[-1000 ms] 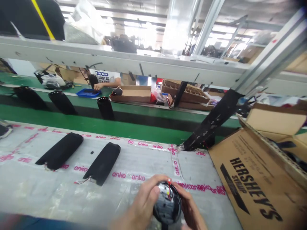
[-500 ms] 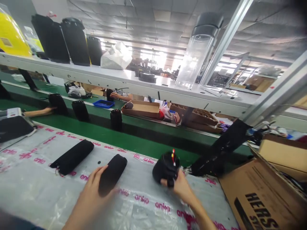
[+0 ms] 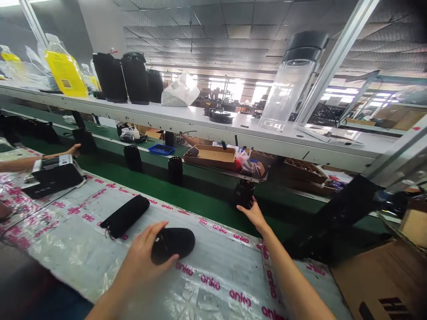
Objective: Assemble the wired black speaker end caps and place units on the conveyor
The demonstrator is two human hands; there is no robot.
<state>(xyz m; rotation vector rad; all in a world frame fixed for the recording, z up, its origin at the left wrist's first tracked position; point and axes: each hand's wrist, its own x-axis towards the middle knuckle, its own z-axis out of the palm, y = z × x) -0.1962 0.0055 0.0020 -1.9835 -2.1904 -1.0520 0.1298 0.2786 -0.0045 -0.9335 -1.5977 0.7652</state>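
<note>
Beyond the plastic-covered tabletop's far edge (image 3: 220, 229), 1 upright black cylinder (image 3: 244, 190) is gripped by the right hand (image 3: 252, 215) and should be released level; inside it, 1 black rounded tube (image 3: 180, 243) by the left hand (image 3: 142, 251).

Bright windows (image 3: 235, 91) stand at the back, under a grey panelled ceiling (image 3: 213, 35). A long white shelf (image 3: 283, 144) runs above the green counter (image 3: 207, 200).

A factory workshop: black cylinders (image 3: 175, 170) spaced along a green belt (image 3: 203, 193), a plastic-covered bench (image 3: 227, 254) along its near edge, a co-worker's arm (image 3: 23, 165) towards the belt's left, a long shelf (image 3: 273, 144) above.
</note>
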